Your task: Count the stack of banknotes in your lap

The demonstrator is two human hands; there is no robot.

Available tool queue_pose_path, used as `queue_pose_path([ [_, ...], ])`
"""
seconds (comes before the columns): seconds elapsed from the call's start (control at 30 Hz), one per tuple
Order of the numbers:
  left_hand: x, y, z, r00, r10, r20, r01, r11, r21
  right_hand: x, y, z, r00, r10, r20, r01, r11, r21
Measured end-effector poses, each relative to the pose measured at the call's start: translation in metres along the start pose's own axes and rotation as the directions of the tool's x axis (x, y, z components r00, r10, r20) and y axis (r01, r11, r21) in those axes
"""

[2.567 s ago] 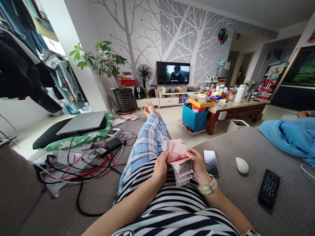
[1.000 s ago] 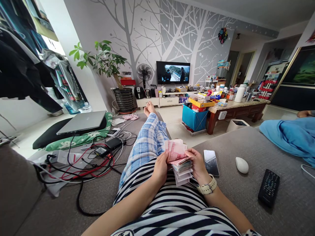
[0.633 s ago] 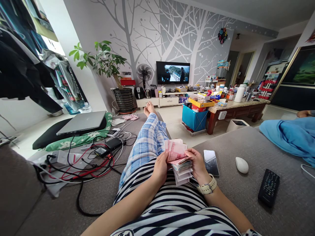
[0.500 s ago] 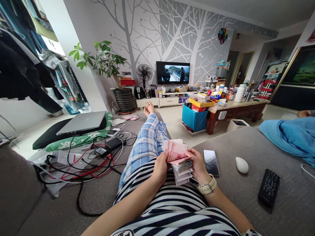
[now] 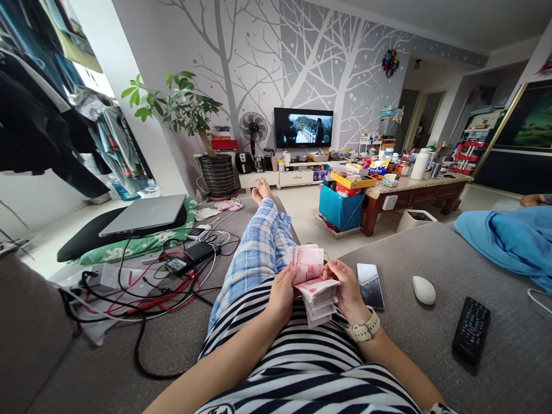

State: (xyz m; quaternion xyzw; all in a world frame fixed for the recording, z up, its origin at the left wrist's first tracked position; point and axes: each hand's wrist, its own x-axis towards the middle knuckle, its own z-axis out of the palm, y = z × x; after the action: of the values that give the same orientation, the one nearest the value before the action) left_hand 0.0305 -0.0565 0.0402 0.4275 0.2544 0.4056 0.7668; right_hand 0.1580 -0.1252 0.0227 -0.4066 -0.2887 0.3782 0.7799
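A folded wad of banknotes (image 5: 318, 293), pink notes on top and paler ends fanned below, is held in the air over the lap, in front of the striped shirt (image 5: 302, 356). The left hand (image 5: 282, 294) has its thumb and fingers clamped on the wad's left side, with pink notes standing up beyond the thumb. The right hand (image 5: 346, 290), with a cream watch (image 5: 364, 326) at its wrist, touches the right side; its fingertips are bent close together at the notes' edge, but whether they pinch one cannot be told. Just beside this hand, a phone (image 5: 370, 284) lies on the gray sofa (image 5: 414, 356), near its far edge. Further right are a white mouse (image 5: 424, 290) and, nearer the body, a black remote (image 5: 471, 329). A blue cloth (image 5: 504, 238) lies at the sofa's far right. To the left of the plaid trousers (image 5: 261, 244), tangled cables (image 5: 185, 287) surround a black adapter (image 5: 199, 251), and a closed laptop (image 5: 144, 215) rests on cushions (image 5: 133, 246) past them, by the sofa's far left.
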Motion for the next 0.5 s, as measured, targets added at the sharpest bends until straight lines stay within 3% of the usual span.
queue_pose_path([
  [0.2,0.0011,-0.0016,-0.0026,1.000,0.004,-0.006,-0.004,1.000,0.028,0.0016,0.0017,-0.0016,0.996,0.040,-0.075,-0.038,0.999,0.029],
  [0.5,0.0027,-0.0044,-0.0057,1.000,-0.004,-0.005,0.004,0.999,0.049,0.0016,0.0052,-0.0040,0.997,0.063,-0.042,-0.061,0.998,0.033],
])
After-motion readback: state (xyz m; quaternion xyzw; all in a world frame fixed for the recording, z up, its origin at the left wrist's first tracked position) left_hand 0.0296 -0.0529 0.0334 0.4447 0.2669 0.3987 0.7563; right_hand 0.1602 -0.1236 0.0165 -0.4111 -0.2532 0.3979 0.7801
